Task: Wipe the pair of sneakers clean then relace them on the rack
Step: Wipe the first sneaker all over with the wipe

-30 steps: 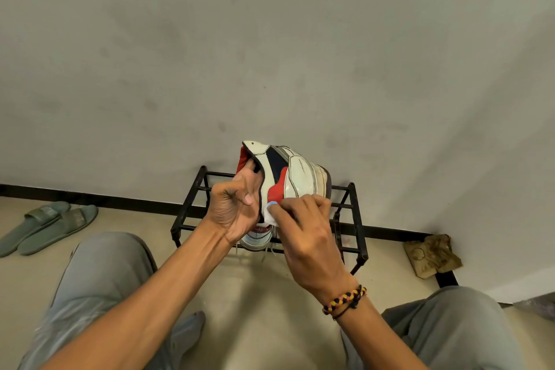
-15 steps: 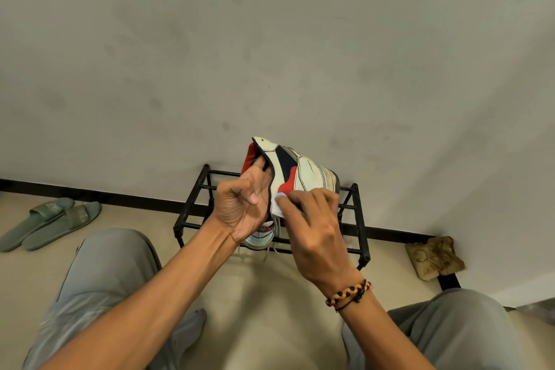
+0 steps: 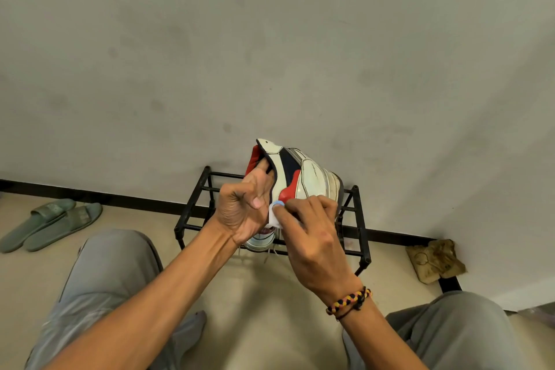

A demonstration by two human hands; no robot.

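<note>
A white, navy and red sneaker is held up in front of the wall, above the black metal rack. My left hand grips it at the collar, fingers hooked into the red-lined opening. My right hand pinches a small white wipe with a blue spot and presses it against the sneaker's side near the red patch. The second sneaker sits on the rack below, mostly hidden by my hands, with a loose white lace hanging down.
A pair of green slides lies on the floor at the left by the wall. A crumpled brown rag lies at the right of the rack. My knees in grey trousers frame the floor in front.
My right hand with the wipe has shifted slightly along the sneaker's side. The left hand keeps the same grip on the collar.
</note>
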